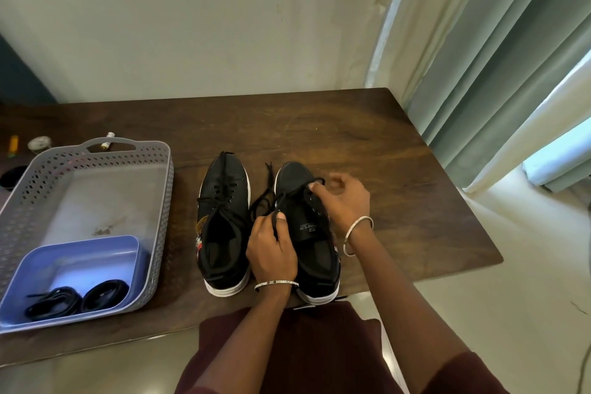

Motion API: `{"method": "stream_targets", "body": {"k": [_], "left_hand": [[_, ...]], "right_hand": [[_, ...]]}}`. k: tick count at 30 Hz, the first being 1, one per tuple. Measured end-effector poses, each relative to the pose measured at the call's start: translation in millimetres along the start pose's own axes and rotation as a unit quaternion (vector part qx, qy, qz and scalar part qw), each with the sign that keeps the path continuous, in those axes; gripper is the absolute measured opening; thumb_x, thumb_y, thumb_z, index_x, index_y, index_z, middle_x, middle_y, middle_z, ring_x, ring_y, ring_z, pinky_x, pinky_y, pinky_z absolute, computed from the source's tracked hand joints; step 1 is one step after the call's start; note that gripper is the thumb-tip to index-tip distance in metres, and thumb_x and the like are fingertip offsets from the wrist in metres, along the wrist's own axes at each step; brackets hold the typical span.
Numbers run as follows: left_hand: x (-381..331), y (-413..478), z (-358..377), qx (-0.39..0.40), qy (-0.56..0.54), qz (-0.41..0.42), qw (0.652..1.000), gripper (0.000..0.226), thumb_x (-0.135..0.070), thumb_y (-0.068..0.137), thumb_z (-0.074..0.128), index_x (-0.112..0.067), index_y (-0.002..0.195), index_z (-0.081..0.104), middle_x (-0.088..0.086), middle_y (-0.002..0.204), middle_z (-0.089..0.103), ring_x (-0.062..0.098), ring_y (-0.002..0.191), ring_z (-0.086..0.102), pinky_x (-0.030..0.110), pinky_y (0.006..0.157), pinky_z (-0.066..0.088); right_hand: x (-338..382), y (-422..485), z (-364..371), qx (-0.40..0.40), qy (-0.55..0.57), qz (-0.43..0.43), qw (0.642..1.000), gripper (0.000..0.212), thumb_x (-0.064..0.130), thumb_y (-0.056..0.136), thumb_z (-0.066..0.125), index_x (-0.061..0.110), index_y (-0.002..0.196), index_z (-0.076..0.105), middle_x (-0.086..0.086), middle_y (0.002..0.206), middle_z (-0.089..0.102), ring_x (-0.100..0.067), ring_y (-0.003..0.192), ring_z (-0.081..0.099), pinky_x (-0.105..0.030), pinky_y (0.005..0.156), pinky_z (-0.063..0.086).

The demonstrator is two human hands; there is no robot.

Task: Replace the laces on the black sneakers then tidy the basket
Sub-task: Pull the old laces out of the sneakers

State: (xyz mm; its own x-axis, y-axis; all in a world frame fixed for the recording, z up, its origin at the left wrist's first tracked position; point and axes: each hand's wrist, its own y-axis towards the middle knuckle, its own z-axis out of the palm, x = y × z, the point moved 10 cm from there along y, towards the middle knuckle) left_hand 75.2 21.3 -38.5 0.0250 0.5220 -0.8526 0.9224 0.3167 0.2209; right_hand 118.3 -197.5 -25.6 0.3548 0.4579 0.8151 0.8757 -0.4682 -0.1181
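By the counter's (pixel 383 153) front edge, the lace (pixel 294 192) above the sneaker (pixel 316 253) is pinched in the curled fingers of the left hand (pixel 271 253) and right hand (pixel 343 201), and, judged limp and light, is best taken near its tip.

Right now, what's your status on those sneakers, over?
Left hand, right hand both pinch black lace on right sneaker. Left sneaker laced, untouched. Spare laces in blue tray. Nothing obstructing.

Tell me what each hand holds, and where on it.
Both pinch the same black lace on the right sneaker: left hand near the tongue, right hand farther along, toward the toe.
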Motion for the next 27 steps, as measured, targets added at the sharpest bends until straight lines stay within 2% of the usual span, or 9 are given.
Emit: {"method": "stream_targets", "body": {"k": [3, 7, 11, 13, 16, 19, 21, 25, 27], "left_hand": [[-1, 1, 1, 0.0, -0.004, 0.007, 1.0, 0.034, -0.028, 0.097, 0.046, -0.005, 0.09, 0.07, 0.005, 0.084, 0.064, 0.025, 0.079, 0.061, 0.025, 0.066, 0.034], [-1, 1, -1, -0.003, -0.007, 0.017, 1.0, 0.041, -0.034, 0.097, 0.042, -0.005, 0.088, 0.069, 0.005, 0.082, 0.063, 0.025, 0.077, 0.06, 0.025, 0.065, 0.034], [-3, 1, -1, -0.001, -0.011, 0.017, 1.0, 0.047, -0.04, 0.096, 0.038, -0.006, 0.086, 0.068, 0.003, 0.081, 0.061, 0.023, 0.075, 0.059, 0.028, 0.064, 0.037], [-2, 0, 0, 0.0, -0.009, 0.021, 1.0, 0.045, -0.038, 0.097, 0.039, -0.006, 0.086, 0.068, 0.003, 0.081, 0.061, 0.023, 0.075, 0.059, 0.029, 0.064, 0.038], [1, 1, 1, 0.003, -0.009, 0.012, 1.0, 0.04, -0.034, 0.098, 0.042, -0.006, 0.086, 0.067, 0.002, 0.081, 0.061, 0.023, 0.075, 0.06, 0.03, 0.064, 0.039], [2, 0, 1, 0.004, -0.01, 0.011, 1.0, 0.038, -0.033, 0.098, 0.042, -0.006, 0.086, 0.067, 0.001, 0.08, 0.06, 0.021, 0.074, 0.059, 0.028, 0.065, 0.038], [2, 0, 0, 0.004, -0.017, 0.013, 1.0, 0.038, -0.033, 0.098, 0.042, -0.007, 0.086, 0.067, 0.0, 0.08, 0.06, 0.021, 0.074, 0.059, 0.03, 0.065, 0.042], [-1, 0, 1, 0.006, -0.019, 0.015, 1.0, 0.043, -0.038, 0.097, 0.038, -0.008, 0.087, 0.067, 0.001, 0.081, 0.06, 0.022, 0.075, 0.059, 0.033, 0.065, 0.044], [-2, 0, 0, 0.003, -0.018, 0.017, 1.0, 0.045, -0.039, 0.097, 0.038, -0.007, 0.087, 0.067, 0.002, 0.082, 0.061, 0.024, 0.076, 0.059, 0.031, 0.065, 0.041]], "right_hand": [[66, -22, 10, 0.001, -0.182, -0.281, 0.942, 0.044, 0.036, 0.083, 0.073, 0.024, 0.124, 0.063, 0.002, 0.116, 0.057, -0.016, 0.108, 0.049, -0.028, 0.09, 0.045], [84, -42, 51, 0.01, -0.341, -0.423, 0.84, 0.022, 0.03, 0.077, 0.08, 0.018, 0.095, 0.075, 0.0, 0.096, 0.064, -0.023, 0.097, 0.053, -0.037, 0.073, 0.053], [81, -46, 54, -0.023, -0.313, -0.438, 0.843, 0.012, 0.028, 0.077, 0.081, 0.018, 0.077, 0.074, 0.004, 0.078, 0.065, -0.02, 0.084, 0.057, -0.032, 0.064, 0.048], [74, -40, 41, -0.009, -0.23, -0.386, 0.893, 0.009, 0.029, 0.085, 0.074, 0.02, 0.082, 0.072, 0.007, 0.081, 0.066, -0.015, 0.083, 0.053, -0.026, 0.069, 0.044], [33, -14, 14, -0.037, 0.012, -0.164, 0.986, 0.007, 0.025, 0.086, 0.074, 0.02, 0.08, 0.072, 0.008, 0.08, 0.07, -0.005, 0.074, 0.059, -0.017, 0.072, 0.047], [-33, -4, 12, -0.056, 0.242, 0.097, 0.964, 0.012, 0.028, 0.078, 0.079, 0.018, 0.073, 0.074, -0.002, 0.075, 0.074, -0.019, 0.071, 0.067, -0.042, 0.081, 0.06], [-45, -7, 16, -0.024, 0.227, 0.152, 0.962, 0.012, 0.029, 0.074, 0.078, 0.018, 0.071, 0.075, -0.003, 0.075, 0.074, -0.021, 0.072, 0.068, -0.049, 0.083, 0.059], [4, -14, -4, -0.071, -0.037, -0.041, 0.996, 0.034, 0.048, 0.08, 0.071, 0.028, 0.109, 0.066, 0.011, 0.1, 0.067, -0.016, 0.102, 0.059, -0.044, 0.09, 0.05], [48, -29, 3, -0.078, -0.21, -0.201, 0.954, 0.037, 0.051, 0.082, 0.065, 0.034, 0.115, 0.063, 0.011, 0.112, 0.059, -0.017, 0.111, 0.048, -0.043, 0.09, 0.038]]}}
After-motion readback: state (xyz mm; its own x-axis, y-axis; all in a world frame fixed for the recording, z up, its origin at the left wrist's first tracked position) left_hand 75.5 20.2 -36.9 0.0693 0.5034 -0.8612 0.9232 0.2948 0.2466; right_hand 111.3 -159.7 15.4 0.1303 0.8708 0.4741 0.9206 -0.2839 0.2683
